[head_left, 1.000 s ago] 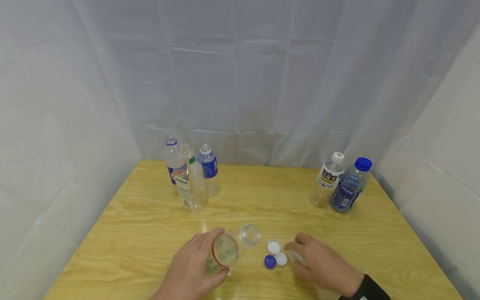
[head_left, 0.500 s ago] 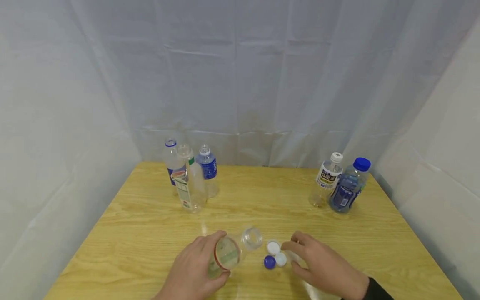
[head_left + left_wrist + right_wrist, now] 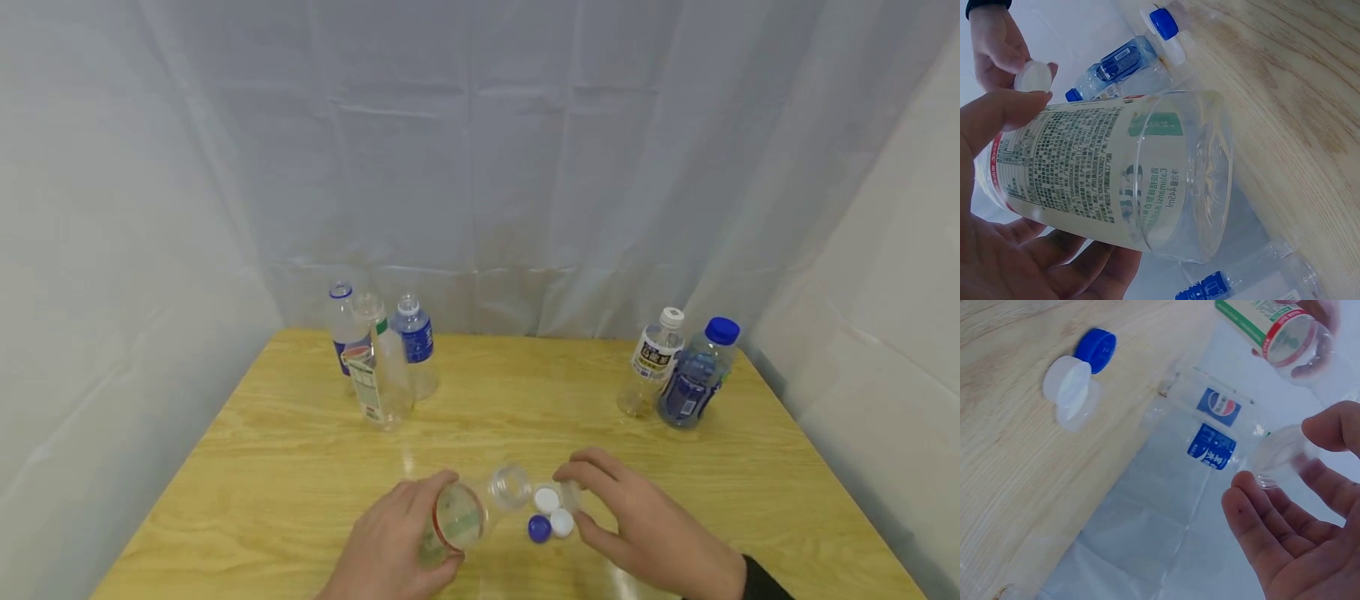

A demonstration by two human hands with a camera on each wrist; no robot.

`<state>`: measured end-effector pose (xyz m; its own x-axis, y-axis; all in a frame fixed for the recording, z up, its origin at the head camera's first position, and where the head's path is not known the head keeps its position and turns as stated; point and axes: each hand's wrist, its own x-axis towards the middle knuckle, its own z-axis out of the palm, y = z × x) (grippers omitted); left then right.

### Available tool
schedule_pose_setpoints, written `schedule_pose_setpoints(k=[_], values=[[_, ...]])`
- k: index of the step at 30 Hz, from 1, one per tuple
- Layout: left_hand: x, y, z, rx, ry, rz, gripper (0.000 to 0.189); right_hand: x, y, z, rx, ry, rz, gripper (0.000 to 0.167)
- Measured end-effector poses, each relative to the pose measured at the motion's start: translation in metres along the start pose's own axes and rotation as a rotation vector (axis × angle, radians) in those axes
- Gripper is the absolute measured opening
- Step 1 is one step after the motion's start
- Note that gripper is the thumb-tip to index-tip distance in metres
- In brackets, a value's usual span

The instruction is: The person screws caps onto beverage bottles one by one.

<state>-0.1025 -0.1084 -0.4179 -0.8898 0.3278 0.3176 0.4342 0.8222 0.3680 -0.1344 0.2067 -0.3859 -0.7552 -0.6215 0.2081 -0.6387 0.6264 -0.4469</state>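
My left hand [image 3: 393, 537] grips a clear plastic bottle [image 3: 1085, 162] round its pale, text-covered label. The bottle is tilted well over, its open mouth [image 3: 510, 487] pointing away and to the right in the head view. Between thumb and fingertips, my right hand [image 3: 637, 525] pinches a translucent white bottle cap [image 3: 1282, 453], a short way right of that mouth and apart from it. Below the two hands lie two white caps [image 3: 547, 500] and a blue cap [image 3: 539, 528], close together on the table.
Three uncapped bottles [image 3: 382, 367] stand in a group at the back left of the wooden table [image 3: 517, 400]. At the back right are a white-capped bottle [image 3: 654, 358] and a blue-capped bottle [image 3: 699, 375]. Pale sheeting [image 3: 472, 167] surrounds the table's back and sides.
My right hand has shifted left and up with the cap, which now shows between its fingertips. The bottle in my left hand has moved slightly right and nearer to me.
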Motion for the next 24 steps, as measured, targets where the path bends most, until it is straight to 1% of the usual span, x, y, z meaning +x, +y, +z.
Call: schedule_pose_setpoints(k=[5,9,11,14,17,20,24], values=[[0.001,0.000,0.001,-0.017,-0.044,0.005,0.082,0.003,-0.007,-0.004,0.066,0.051,0.017,0.043],[0.001,0.000,0.003,-0.028,-0.045,0.018,0.081,0.005,-0.008,-0.006,0.078,0.093,-0.012,0.048],[0.001,0.000,0.004,-0.035,-0.043,0.022,0.081,0.005,-0.009,-0.007,0.084,0.103,-0.017,0.047],[0.001,0.001,0.005,-0.032,-0.034,0.028,0.080,0.006,-0.011,-0.008,0.074,0.127,-0.023,0.043],[0.002,0.001,0.005,-0.025,-0.030,0.029,0.079,0.006,-0.013,-0.008,0.039,0.177,-0.043,0.039],[0.002,0.001,0.004,-0.025,-0.046,0.024,0.079,0.005,-0.015,-0.008,0.010,0.223,-0.064,0.036],[0.003,0.002,0.004,-0.030,-0.061,0.030,0.079,0.004,-0.017,-0.008,0.020,0.255,-0.086,0.034]])
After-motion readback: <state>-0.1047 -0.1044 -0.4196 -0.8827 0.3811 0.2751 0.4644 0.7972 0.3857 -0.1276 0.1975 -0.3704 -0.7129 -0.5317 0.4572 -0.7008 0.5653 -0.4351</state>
